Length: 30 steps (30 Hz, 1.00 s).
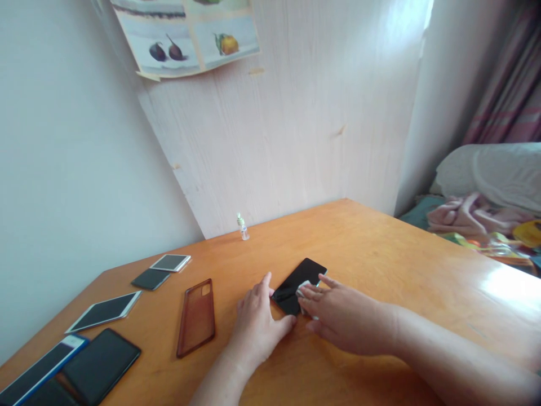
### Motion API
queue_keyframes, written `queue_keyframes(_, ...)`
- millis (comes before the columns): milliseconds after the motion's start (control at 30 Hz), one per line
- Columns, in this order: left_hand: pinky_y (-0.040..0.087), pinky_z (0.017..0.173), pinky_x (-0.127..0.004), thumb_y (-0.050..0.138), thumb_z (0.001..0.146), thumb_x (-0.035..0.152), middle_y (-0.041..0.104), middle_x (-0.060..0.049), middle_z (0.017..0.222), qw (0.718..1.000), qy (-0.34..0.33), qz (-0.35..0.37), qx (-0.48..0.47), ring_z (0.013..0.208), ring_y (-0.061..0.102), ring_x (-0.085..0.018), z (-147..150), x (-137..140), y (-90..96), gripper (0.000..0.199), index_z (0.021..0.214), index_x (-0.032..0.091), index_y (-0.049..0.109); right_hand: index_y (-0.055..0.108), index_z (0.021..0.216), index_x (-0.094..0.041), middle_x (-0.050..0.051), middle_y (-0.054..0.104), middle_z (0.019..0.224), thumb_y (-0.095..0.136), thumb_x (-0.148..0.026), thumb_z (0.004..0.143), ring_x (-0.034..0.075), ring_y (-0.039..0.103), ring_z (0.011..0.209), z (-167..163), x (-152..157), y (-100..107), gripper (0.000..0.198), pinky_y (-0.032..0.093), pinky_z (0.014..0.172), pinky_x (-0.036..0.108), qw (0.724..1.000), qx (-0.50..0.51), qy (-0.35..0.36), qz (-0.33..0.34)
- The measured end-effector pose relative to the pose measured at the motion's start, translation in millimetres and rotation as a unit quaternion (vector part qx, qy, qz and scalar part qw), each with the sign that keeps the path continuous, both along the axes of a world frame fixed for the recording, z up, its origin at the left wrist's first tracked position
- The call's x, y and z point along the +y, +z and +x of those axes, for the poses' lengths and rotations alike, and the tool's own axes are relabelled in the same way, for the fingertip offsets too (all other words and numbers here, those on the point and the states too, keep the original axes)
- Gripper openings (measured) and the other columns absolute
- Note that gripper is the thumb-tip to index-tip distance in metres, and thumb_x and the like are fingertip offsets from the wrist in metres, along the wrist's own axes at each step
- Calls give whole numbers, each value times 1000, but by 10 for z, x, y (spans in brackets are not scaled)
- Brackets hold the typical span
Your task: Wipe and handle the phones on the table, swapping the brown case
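A black smartphone [299, 282] lies flat on the wooden table, its dark screen facing up. My left hand [258, 322] steadies its near left end, thumb at the near corner and fingers along the left edge. With my right hand [338, 316] I press a white wipe [302, 288] onto the screen near its right edge; the fingers cover most of the wipe, so whether it is cloth or tissue I cannot tell. Left of my left hand rests an empty reddish-brown phone case [196, 318].
Several phones and tablets lie at the left, among them a white-framed one [105, 311], a black one [101, 363] and a blue-edged one [42, 366]. A small spray bottle [242, 226] stands by the wall. Bedding [477, 217] lies beyond the table's right edge [426, 228].
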<state>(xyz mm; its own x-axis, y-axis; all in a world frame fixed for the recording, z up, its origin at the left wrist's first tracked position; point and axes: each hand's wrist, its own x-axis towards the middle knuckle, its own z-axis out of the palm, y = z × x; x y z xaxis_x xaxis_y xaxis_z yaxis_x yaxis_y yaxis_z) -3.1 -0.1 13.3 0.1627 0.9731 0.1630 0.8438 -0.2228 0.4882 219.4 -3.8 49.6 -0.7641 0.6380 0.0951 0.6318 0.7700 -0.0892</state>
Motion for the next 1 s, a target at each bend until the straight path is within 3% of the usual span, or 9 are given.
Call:
queue_keyframes(100, 36, 101, -39, 69, 69, 44, 59, -11, 124, 1000, 2, -7, -1, 116, 54, -28, 10, -7, 27, 91, 146, 18, 29, 68, 111, -13, 21, 62, 122, 38, -29, 95, 35, 56, 117, 127, 221, -21, 38, 33, 105, 60, 993, -51, -101, 38)
queue_keyframes(167, 36, 102, -39, 68, 70, 42, 59, -11, 124, 1000, 4, -7, -2, 116, 53, -28, 18, -13, 42, 89, 146, 18, 30, 70, 107, -13, 23, 63, 119, 40, -29, 94, 36, 57, 115, 149, 278, -28, 37, 36, 103, 60, 989, -68, -124, 55)
queue_keyframes(433, 36, 102, -39, 66, 72, 40, 58, -12, 126, 1000, 1, -4, 9, 119, 52, -28, 13, -1, 21, 86, 146, 16, 29, 58, 129, -13, 15, 59, 130, 41, -33, 94, 25, 55, 120, -118, -114, 92, 43, 38, 107, 37, 998, 27, 46, -13)
queue_keyframes(567, 37, 101, -40, 70, 69, 43, 58, -11, 126, 1000, 0, -12, 6, 118, 53, -28, 15, 2, 33, 91, 146, 17, 29, 67, 110, -14, 17, 66, 115, 41, -30, 95, 28, 62, 108, 18, 116, 68, 35, 45, 97, 42, 998, -21, -65, 1)
queue_keyframes(700, 37, 100, -40, 69, 69, 42, 59, -11, 125, 1000, 5, -11, 6, 117, 53, -28, 27, -1, 48, 88, 145, 18, 30, 64, 114, -9, 22, 63, 121, 41, -29, 95, 32, 59, 115, 111, 343, -15, 35, 41, 100, 50, 984, -45, -166, 40)
queue_keyframes(767, 37, 100, -40, 70, 69, 42, 59, -11, 124, 1000, 4, -6, 7, 116, 53, -28, 29, -1, 40, 89, 145, 18, 30, 63, 116, -8, 22, 60, 126, 43, -30, 95, 33, 55, 121, 50, 294, -19, 37, 39, 103, 50, 989, -24, -141, 37)
queue_keyframes(933, 38, 99, -40, 65, 74, 43, 59, -12, 123, 1000, -2, 14, 11, 115, 53, -28, 18, 4, 4, 84, 145, 16, 30, 56, 130, -16, 13, 56, 136, 35, -36, 99, 23, 51, 127, -182, -19, 59, 42, 33, 111, 40, 996, 70, 35, -48)
queue_keyframes(1000, 37, 99, -40, 65, 73, 43, 59, -13, 123, 1000, 0, 12, 12, 116, 53, -28, 20, 1, 12, 84, 145, 15, 30, 56, 130, -18, 12, 57, 135, 33, -38, 100, 23, 51, 126, -170, 14, 49, 43, 32, 111, 42, 995, 70, 40, -57)
